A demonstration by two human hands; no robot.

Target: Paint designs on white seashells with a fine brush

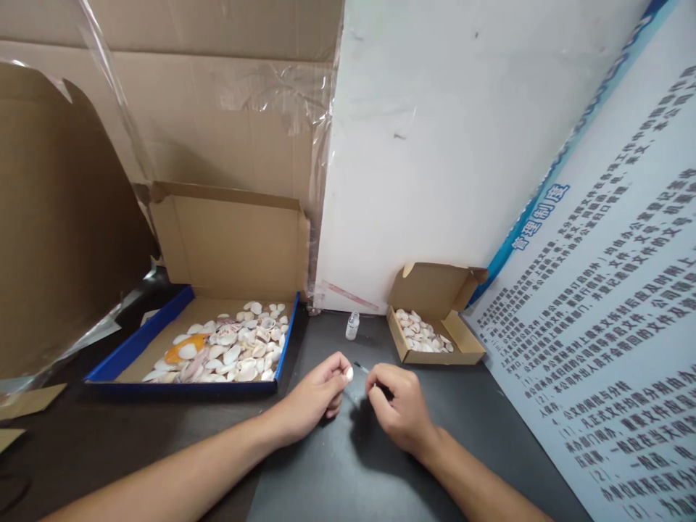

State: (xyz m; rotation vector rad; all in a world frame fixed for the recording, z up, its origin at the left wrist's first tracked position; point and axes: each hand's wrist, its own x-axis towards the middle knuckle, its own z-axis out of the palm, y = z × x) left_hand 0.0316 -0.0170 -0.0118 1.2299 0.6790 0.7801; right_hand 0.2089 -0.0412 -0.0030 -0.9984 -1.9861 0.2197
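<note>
Between the thumb and forefinger of my left hand (318, 395) is a small white seashell (349, 374). My right hand (401, 407) is closed on a thin brush (360, 367), whose dark tip points left toward the shell without visibly touching it. Most of the brush's handle is hidden by my fingers. Beyond both hands a small clear glass bottle (353, 328) with a white label stands upright on the dark table (320, 471).
An open blue-edged cardboard box (280, 348) at left holds many shells and an orange piece. At back right, a smaller brown box (451, 357) contains more white shells. Cardboard (244, 130) and a white panel (435, 145) rise behind; a printed board (614, 290) leans at right.
</note>
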